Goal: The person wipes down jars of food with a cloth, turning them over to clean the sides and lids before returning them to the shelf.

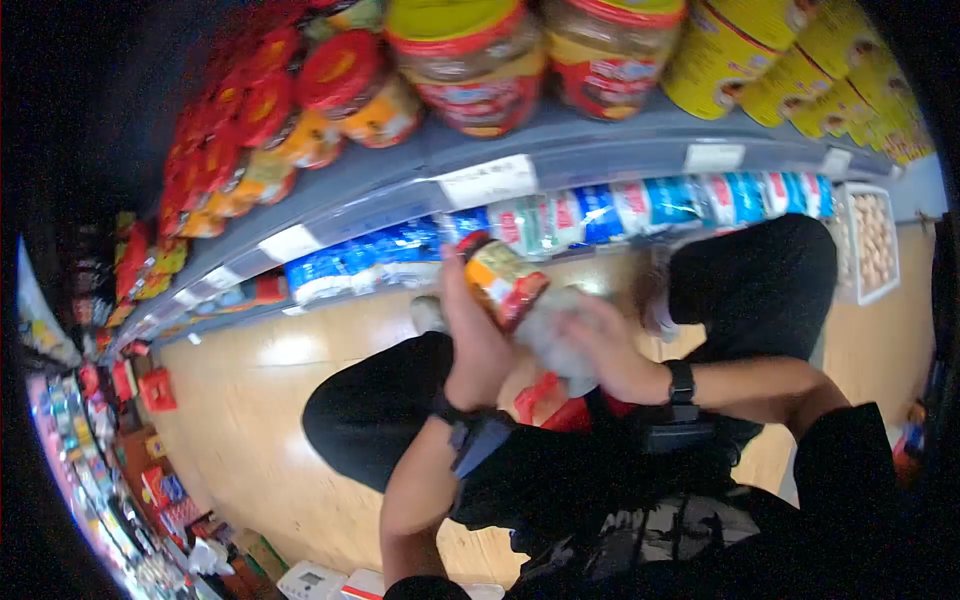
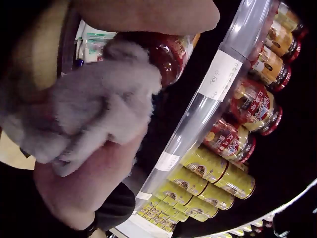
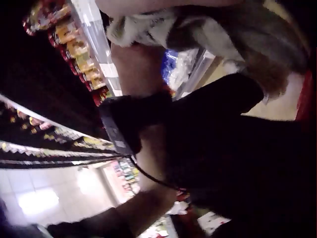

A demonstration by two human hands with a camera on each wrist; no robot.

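Observation:
A jar with a dark red lid and a yellow-orange label (image 1: 500, 277) is in my left hand (image 1: 477, 345), which grips it by the side, in front of the lower shelf. My right hand (image 1: 607, 350) holds a grey cloth (image 1: 560, 340) against the jar's lower end. In the left wrist view, the grey cloth (image 2: 106, 99) and the right hand (image 2: 94, 183) lie beside the dark red jar (image 2: 171, 57), partly hidden by the left hand (image 2: 148, 15). The right wrist view shows the cloth (image 3: 198, 34) bunched below the right hand's edge.
Red-lidded jars (image 1: 345, 85) and yellow cans (image 1: 735, 60) stand on the upper shelf (image 1: 390, 190). Blue and white packages (image 1: 390, 255) fill the lower one. A white crate (image 1: 875, 245) is at the right. Red cloth or plastic (image 1: 550, 400) lies between the person's knees.

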